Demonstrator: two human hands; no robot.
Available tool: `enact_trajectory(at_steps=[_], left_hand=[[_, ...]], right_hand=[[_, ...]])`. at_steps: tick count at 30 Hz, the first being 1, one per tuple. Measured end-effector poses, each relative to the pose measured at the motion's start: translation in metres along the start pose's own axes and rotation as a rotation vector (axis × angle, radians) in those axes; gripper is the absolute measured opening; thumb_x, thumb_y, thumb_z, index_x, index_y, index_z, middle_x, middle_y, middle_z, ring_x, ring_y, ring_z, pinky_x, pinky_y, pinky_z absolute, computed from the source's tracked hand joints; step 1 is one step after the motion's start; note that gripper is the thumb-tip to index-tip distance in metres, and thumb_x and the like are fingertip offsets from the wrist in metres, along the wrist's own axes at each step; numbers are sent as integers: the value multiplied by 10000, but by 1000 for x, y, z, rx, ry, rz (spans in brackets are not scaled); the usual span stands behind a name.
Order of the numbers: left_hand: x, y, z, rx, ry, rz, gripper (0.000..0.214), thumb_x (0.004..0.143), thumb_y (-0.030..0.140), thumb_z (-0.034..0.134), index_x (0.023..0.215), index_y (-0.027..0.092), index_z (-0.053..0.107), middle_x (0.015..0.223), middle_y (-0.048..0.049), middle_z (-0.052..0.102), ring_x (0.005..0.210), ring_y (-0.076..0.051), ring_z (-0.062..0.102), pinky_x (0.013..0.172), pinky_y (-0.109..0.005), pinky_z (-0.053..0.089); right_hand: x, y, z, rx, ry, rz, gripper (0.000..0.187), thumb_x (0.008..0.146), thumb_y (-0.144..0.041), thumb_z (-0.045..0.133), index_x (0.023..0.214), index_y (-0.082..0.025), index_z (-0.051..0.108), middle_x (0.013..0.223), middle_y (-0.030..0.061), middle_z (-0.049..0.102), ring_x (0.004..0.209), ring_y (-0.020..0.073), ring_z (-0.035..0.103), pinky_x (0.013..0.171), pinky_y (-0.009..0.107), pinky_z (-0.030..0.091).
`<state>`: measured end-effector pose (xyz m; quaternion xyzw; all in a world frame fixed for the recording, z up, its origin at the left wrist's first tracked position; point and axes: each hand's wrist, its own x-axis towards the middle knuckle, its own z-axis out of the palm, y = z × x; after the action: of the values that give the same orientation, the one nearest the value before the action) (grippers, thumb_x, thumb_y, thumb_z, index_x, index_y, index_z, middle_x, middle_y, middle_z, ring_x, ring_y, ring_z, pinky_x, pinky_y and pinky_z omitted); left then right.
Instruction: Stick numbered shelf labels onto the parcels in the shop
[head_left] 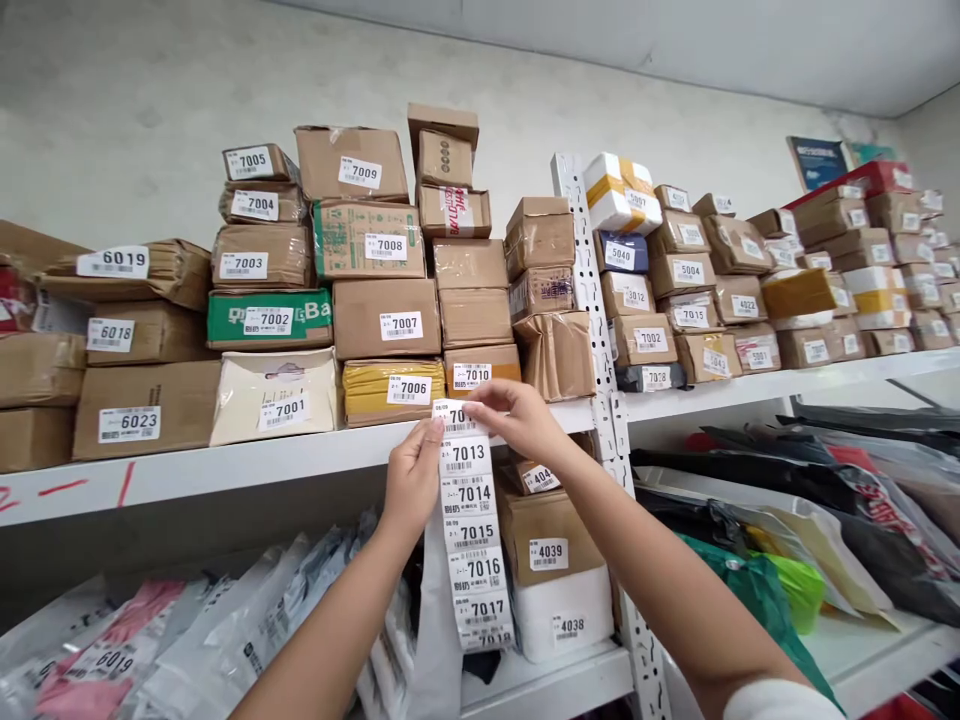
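A long strip of white number labels (469, 530) hangs down in front of the shelf, printed 7013, 7014 and on downward. My left hand (415, 465) pinches the strip's left edge near the top. At the upper right of the strip, the fingers of my right hand (519, 415) are closed on the top label (451, 415), whose number they partly cover. Just behind my hands stands a cardboard box labelled 7010 (480, 368), with unlabelled boxes (474, 317) stacked over it. To its left sits a yellow parcel marked 7006 (392, 390).
Labelled boxes crowd the upper white shelf (300, 450) on both sides of a perforated metal post (600, 330). Below, bagged parcels (225, 630) lean at left, and boxes labelled 4039 (551, 535) and 4038 (566, 610) are stacked behind the strip. Dark plastic bags (750, 470) fill the lower right shelf.
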<state>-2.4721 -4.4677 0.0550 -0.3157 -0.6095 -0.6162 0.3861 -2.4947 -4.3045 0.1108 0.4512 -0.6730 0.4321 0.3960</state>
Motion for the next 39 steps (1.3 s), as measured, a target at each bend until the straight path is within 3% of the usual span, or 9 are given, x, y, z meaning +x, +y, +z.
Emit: enact_trajectory(at_steps=[3, 10, 14, 18, 21, 24, 27, 29, 39], left_hand=[[7, 1, 9, -135, 38, -94, 335, 800, 460, 690, 1014, 202, 683, 910, -32, 693, 770, -170, 606, 696, -257, 460], [26, 3, 20, 106, 270, 23, 393, 813, 534, 648, 676, 182, 542, 567, 53, 507, 523, -101, 429, 482, -206, 319], [33, 9, 18, 95, 129, -21, 343, 746, 499, 730, 872, 184, 676, 731, 8, 649, 642, -144, 542, 594, -236, 417], [30, 16, 8, 247, 28, 101, 340, 804, 459, 682, 622, 184, 596, 619, 29, 507, 600, -126, 454, 583, -235, 361], [30, 20, -3, 229, -28, 248, 378, 873, 407, 611, 575, 180, 557, 751, 2, 505, 713, -138, 486, 671, -235, 384], [36, 19, -12, 131, -28, 226, 314, 916, 410, 550, 722, 189, 656, 904, -22, 574, 869, -159, 544, 805, -234, 409], [43, 14, -13, -25, -23, 71, 296, 891, 467, 576, 891, 196, 693, 845, -17, 622, 796, -158, 569, 738, -243, 442], [47, 11, -9, -140, -22, -20, 314, 832, 475, 655, 961, 191, 689, 787, -6, 639, 697, -143, 563, 643, -234, 441], [76, 14, 3, -52, 168, 24, 401, 721, 550, 733, 732, 153, 672, 616, 13, 611, 511, -100, 480, 466, -201, 338]], right_hand=[[-10, 7, 5, 160, 37, 56, 217, 781, -356, 719, 894, -184, 650, 777, 22, 657, 658, 135, 595, 607, 270, 504], [6, -1, 17, 95, 242, -83, 100, 808, -286, 697, 832, -189, 686, 789, 31, 677, 718, 146, 620, 669, 280, 505], [58, -3, 3, -252, 436, -284, 88, 868, -214, 615, 810, -185, 674, 837, 40, 648, 788, 155, 599, 738, 283, 484], [116, -1, -12, -603, 363, -174, 53, 847, -157, 621, 805, -161, 654, 856, 82, 635, 811, 204, 597, 773, 332, 472], [123, -10, -13, -719, 379, -94, 197, 814, -103, 641, 1004, -151, 656, 997, 142, 617, 830, 233, 617, 760, 366, 478], [96, -22, -10, -523, 391, -157, 354, 835, -157, 642, 1185, -166, 592, 1065, 146, 619, 869, 226, 633, 792, 379, 504], [61, -23, -6, -168, 65, -138, 233, 846, -297, 654, 1039, -167, 650, 922, 85, 686, 810, 185, 651, 755, 342, 539], [47, -16, -2, 12, -21, -82, 207, 807, -328, 693, 940, -170, 672, 887, 64, 708, 766, 163, 654, 713, 316, 544], [60, -13, 17, 98, 221, -74, 140, 753, -288, 734, 769, -169, 661, 747, 25, 684, 668, 128, 609, 623, 265, 493]])
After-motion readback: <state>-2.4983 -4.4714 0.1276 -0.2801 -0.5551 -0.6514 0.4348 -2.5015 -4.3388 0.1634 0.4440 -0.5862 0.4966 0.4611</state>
